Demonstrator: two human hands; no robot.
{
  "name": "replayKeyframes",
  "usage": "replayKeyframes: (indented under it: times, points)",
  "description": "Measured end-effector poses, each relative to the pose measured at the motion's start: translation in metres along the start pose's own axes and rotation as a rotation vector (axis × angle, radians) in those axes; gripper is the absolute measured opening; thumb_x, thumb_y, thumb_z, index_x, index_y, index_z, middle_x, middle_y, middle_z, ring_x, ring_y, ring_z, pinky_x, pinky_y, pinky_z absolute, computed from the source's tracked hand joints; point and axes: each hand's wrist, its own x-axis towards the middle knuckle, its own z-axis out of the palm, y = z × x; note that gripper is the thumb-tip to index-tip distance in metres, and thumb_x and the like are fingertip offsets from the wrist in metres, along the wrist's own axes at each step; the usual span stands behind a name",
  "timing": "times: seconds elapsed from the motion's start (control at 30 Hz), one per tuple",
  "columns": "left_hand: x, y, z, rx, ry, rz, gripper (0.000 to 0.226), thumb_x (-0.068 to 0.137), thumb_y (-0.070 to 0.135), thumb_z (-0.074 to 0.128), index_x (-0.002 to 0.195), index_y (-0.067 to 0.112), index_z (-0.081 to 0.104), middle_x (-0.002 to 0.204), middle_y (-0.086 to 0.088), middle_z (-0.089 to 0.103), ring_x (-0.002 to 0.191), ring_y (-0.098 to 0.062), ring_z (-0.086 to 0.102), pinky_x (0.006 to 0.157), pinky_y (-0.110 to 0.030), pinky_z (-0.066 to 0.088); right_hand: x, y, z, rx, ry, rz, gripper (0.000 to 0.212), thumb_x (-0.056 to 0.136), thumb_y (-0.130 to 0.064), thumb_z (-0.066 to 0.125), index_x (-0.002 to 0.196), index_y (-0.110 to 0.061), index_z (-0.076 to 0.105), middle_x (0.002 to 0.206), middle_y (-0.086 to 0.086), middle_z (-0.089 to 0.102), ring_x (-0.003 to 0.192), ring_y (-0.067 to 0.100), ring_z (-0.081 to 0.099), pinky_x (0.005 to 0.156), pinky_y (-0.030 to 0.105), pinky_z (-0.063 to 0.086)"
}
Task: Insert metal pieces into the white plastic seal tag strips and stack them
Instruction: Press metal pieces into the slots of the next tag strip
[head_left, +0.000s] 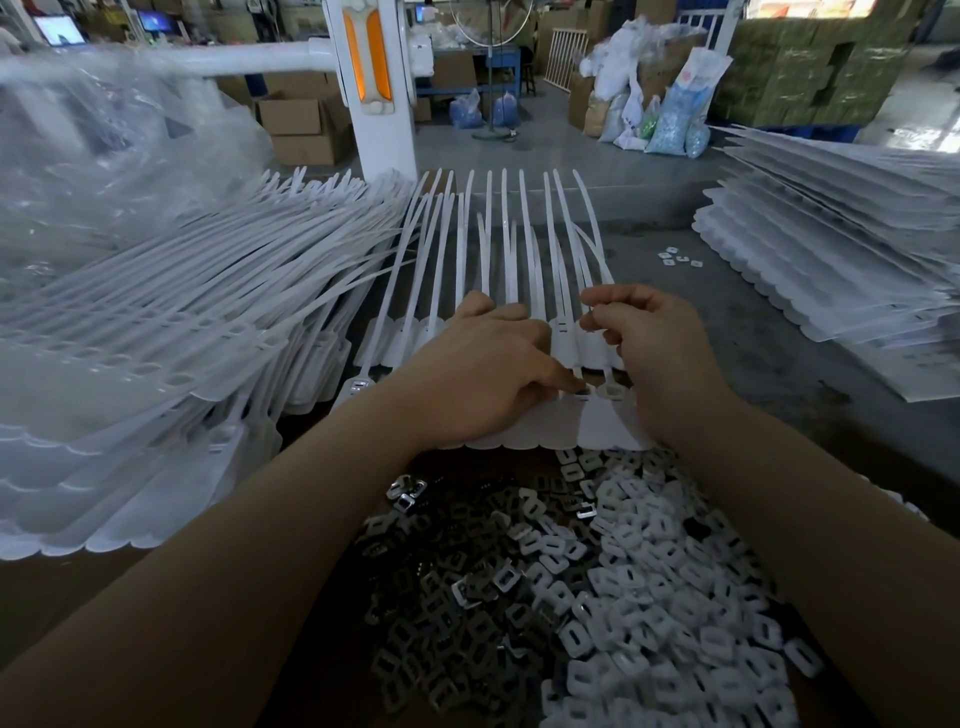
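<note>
A row of joined white seal tag strips (524, 260) lies in front of me, tails pointing away. My left hand (483, 374) rests flat on the tag heads, its thumb pressing on a small metal piece (583, 391) at a slot. My right hand (654, 353) is curled, fingertips pinched together near the tails; what they pinch is too small to tell. Beside the thumb sits a tag slot (612, 392) with an insert in it. A heap of metal pieces (441, 597) and white plastic inserts (665, 597) fills the near foreground.
A big fanned stack of tag strips (171, 353) lies to the left, another stack (841, 244) to the right. A few loose inserts (675, 258) sit on the grey table (675, 296). Clear plastic bags (104, 156) are piled far left beside a white post (382, 104).
</note>
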Motion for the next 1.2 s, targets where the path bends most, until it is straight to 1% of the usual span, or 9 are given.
replayKeyframes:
  times: [0.07, 0.13, 0.2, 0.27, 0.57, 0.67, 0.8, 0.97, 1.2]
  points:
    - [0.001, 0.002, 0.002, -0.076, -0.021, -0.067, 0.026, 0.097, 0.038, 0.054, 0.120, 0.047, 0.065, 0.098, 0.014, 0.057, 0.099, -0.008, 0.048, 0.085, -0.031, 0.021, 0.000, 0.000, 0.000, -0.005, -0.001, -0.004, 0.021, 0.090, -0.004, 0.056, 0.090, -0.020, 0.071, 0.071, -0.009, 0.064, 0.051, -0.015, 0.052, 0.059, 0.017, 0.038]
    - [0.002, 0.003, 0.002, -0.375, -0.105, -0.233, 0.024, 0.097, 0.034, 0.056, 0.115, 0.045, 0.068, 0.101, 0.016, 0.056, 0.099, -0.005, 0.051, 0.091, -0.030, 0.034, -0.001, -0.001, -0.001, -0.002, -0.002, -0.006, 0.021, 0.089, -0.003, 0.057, 0.088, -0.020, 0.071, 0.068, -0.011, 0.063, 0.051, -0.017, 0.052, 0.060, 0.017, 0.038]
    - [0.002, -0.001, 0.002, -0.718, -0.133, -0.372, 0.024, 0.097, 0.024, 0.057, 0.109, 0.038, 0.073, 0.103, 0.018, 0.062, 0.091, 0.003, 0.059, 0.079, -0.016, 0.048, 0.000, -0.002, -0.001, 0.011, -0.005, -0.003, 0.022, 0.088, -0.002, 0.057, 0.088, -0.019, 0.071, 0.069, -0.011, 0.064, 0.052, -0.018, 0.051, 0.063, 0.018, 0.037]
    - [0.001, -0.007, -0.001, -0.822, -0.104, -0.426, 0.026, 0.097, 0.017, 0.058, 0.107, 0.035, 0.074, 0.102, 0.022, 0.069, 0.089, 0.013, 0.061, 0.072, -0.001, 0.043, 0.000, -0.002, -0.002, 0.022, -0.005, 0.002, 0.022, 0.087, -0.002, 0.057, 0.089, -0.018, 0.071, 0.072, -0.009, 0.065, 0.052, -0.017, 0.051, 0.064, 0.019, 0.037]
    - [-0.001, -0.001, -0.023, -0.797, -0.074, -0.255, 0.018, 0.080, 0.017, 0.079, 0.081, 0.035, 0.075, 0.081, 0.021, 0.072, 0.067, 0.003, 0.058, 0.063, -0.008, 0.044, -0.001, -0.001, -0.002, 0.027, -0.003, -0.004, 0.022, 0.089, -0.003, 0.055, 0.095, -0.016, 0.071, 0.078, -0.005, 0.067, 0.051, -0.016, 0.052, 0.063, 0.021, 0.037]
    - [-0.001, 0.005, -0.029, -0.806, -0.161, -0.202, 0.011, 0.078, 0.020, 0.081, 0.081, 0.030, 0.077, 0.080, 0.018, 0.072, 0.065, -0.001, 0.059, 0.062, -0.012, 0.046, 0.000, -0.001, -0.003, 0.014, 0.003, 0.002, 0.022, 0.091, -0.005, 0.054, 0.095, -0.018, 0.071, 0.080, -0.005, 0.068, 0.052, -0.016, 0.052, 0.061, 0.021, 0.039]
    - [-0.001, 0.017, -0.027, -0.733, -0.294, -0.152, 0.006, 0.079, 0.024, 0.081, 0.083, 0.027, 0.079, 0.076, 0.017, 0.072, 0.061, 0.002, 0.058, 0.060, -0.010, 0.044, 0.002, 0.001, -0.004, 0.020, 0.011, 0.022, 0.023, 0.091, -0.007, 0.053, 0.091, -0.021, 0.071, 0.079, -0.005, 0.068, 0.050, -0.015, 0.052, 0.041, 0.013, 0.041]
    - [-0.001, 0.025, -0.035, -0.714, -0.430, -0.085, 0.010, 0.077, 0.024, 0.082, 0.086, 0.023, 0.080, 0.075, 0.022, 0.071, 0.067, 0.010, 0.060, 0.065, 0.000, 0.037, 0.002, 0.002, -0.004, 0.040, 0.007, 0.022, 0.024, 0.090, -0.006, 0.053, 0.090, -0.021, 0.072, 0.078, -0.004, 0.068, 0.050, -0.014, 0.052, 0.039, 0.012, 0.039]
    - [0.000, 0.030, -0.042, -0.493, -0.583, -0.137, 0.012, 0.074, 0.034, 0.083, 0.081, 0.030, 0.074, 0.068, 0.025, 0.067, 0.064, 0.004, 0.064, 0.059, -0.009, 0.049, 0.003, 0.003, -0.005, 0.023, -0.007, -0.003, 0.023, 0.090, -0.005, 0.054, 0.091, -0.019, 0.071, 0.079, -0.003, 0.067, 0.051, -0.014, 0.052, 0.045, 0.010, 0.041]
